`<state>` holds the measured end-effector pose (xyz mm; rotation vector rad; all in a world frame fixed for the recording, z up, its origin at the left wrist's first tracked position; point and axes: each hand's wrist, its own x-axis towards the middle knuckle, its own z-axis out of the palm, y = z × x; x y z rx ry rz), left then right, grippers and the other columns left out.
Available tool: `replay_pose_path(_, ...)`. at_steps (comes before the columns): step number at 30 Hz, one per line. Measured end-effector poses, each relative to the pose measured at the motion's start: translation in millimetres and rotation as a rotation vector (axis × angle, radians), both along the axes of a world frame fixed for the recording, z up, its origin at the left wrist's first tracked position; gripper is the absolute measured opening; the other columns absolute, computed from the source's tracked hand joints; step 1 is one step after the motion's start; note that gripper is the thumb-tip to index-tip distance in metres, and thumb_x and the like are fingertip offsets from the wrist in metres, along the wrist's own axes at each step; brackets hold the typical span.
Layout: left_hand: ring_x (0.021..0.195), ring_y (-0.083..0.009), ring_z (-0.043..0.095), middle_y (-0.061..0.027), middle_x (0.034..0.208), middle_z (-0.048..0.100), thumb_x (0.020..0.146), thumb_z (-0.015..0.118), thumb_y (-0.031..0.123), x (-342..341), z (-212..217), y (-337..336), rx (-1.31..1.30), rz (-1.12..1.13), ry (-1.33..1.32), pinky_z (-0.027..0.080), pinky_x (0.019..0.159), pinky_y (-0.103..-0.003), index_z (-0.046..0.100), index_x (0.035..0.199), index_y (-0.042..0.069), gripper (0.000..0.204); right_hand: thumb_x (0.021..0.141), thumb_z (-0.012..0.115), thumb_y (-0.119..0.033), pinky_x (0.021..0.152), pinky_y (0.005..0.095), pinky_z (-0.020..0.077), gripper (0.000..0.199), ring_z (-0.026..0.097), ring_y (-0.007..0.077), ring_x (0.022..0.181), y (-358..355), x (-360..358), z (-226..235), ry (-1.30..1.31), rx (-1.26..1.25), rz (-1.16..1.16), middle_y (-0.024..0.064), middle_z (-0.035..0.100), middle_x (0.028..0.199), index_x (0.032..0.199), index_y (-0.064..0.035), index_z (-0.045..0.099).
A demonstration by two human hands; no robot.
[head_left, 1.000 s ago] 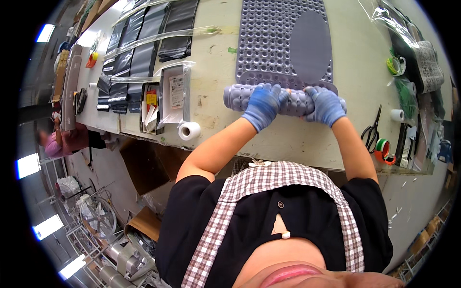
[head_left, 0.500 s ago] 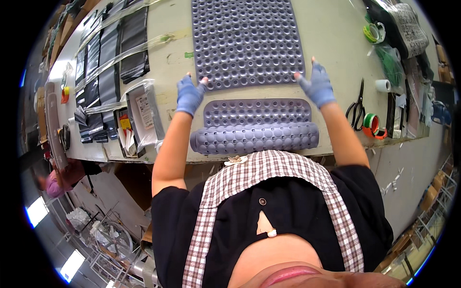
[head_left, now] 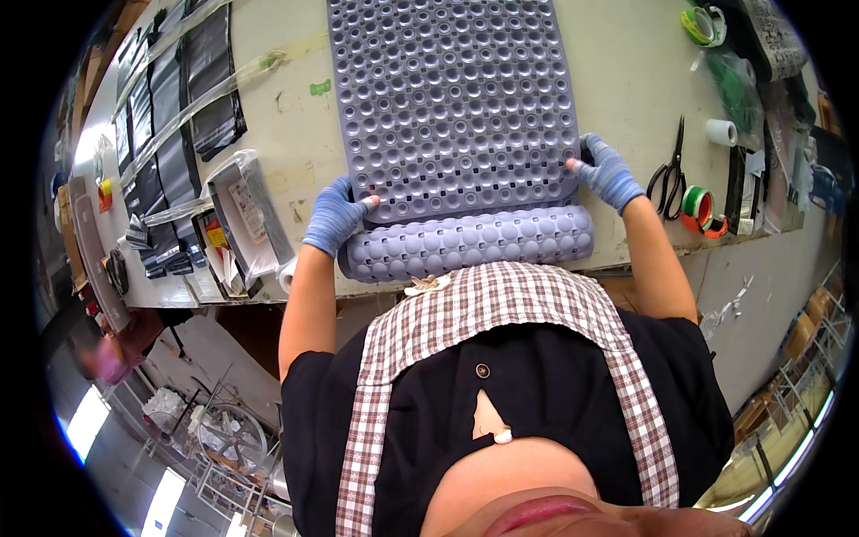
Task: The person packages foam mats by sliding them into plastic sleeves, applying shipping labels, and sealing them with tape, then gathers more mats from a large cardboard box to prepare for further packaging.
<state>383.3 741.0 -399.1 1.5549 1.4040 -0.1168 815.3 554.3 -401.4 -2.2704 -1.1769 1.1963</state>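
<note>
A flat grey-purple bath mat (head_left: 456, 116), covered in round suction cups, stretches away from me over the table. My left hand (head_left: 336, 217), in a blue glove with bare fingertips, grips its near left corner, thumb on top. At the right edge, a little above the near corner, my right hand (head_left: 612, 175), gloved the same way, pinches the mat with the thumb over it. Fingers under the mat are hidden. A rolled mat (head_left: 470, 244) of the same colour lies along the table's front edge, and the flat mat's near edge overlaps its unrolled end.
Black scissors (head_left: 669, 179), rolls of green and orange tape (head_left: 698, 206) and a white roll (head_left: 721, 132) lie on the right. Stacked dark plastic bags (head_left: 183, 116) and a grey box (head_left: 250, 215) occupy the left. Another person in pink (head_left: 116, 358) is at lower left.
Both hands have drawn the flat mat toward me. Its near edge, formerly apart from the rolled mat, now covers that mat's unrolled end.
</note>
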Motion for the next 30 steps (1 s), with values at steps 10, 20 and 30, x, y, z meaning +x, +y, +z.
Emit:
replay_pose_path(10,0.083,-0.0295,0.070,-0.0188,0.092,0.073,0.078,0.082,0.030,5.9,21.3,-10.0,0.033,-0.183,0.301,0.053,0.079,-0.038,0.071,0.101,0.001,0.039,0.084,0.077,-0.021,0.081,0.0401,0.0534,0.037,0.069,0.0293,0.087,-11.0,-22.1,24.3,-0.118,-0.229,0.035,0.0157,0.072,0.091,0.109,-0.0004,0.060)
replay_pose_path(20,0.094,-0.0303,0.062,-0.0092,0.100,0.065,0.067,0.083,0.042,30.7,87.7,-75.3,0.787,-0.529,-0.243,0.050,0.084,-0.042,0.066,0.098,0.010,0.047,0.079,0.073,-0.029,0.091,0.0452,0.0462,0.041,0.059,0.0306,0.101,-59.7,-93.3,79.8,-0.284,0.567,0.413,0.0075,0.061,0.109,0.116,-0.0172,0.061)
replay_pose_path(30,0.106,-0.0324,0.059,-0.0145,0.119,0.059,0.061,0.085,0.039,76.4,68.6,-60.8,0.903,-0.668,-0.220,0.049,0.090,-0.045,0.056,0.132,0.013,0.081,0.095,0.060,-0.043,0.085,0.0407,0.0510,0.039,0.063,0.0314,0.093,29.0,-74.0,42.4,-0.118,0.078,0.308,0.0134,0.063,0.110,0.114,-0.0099,0.069)
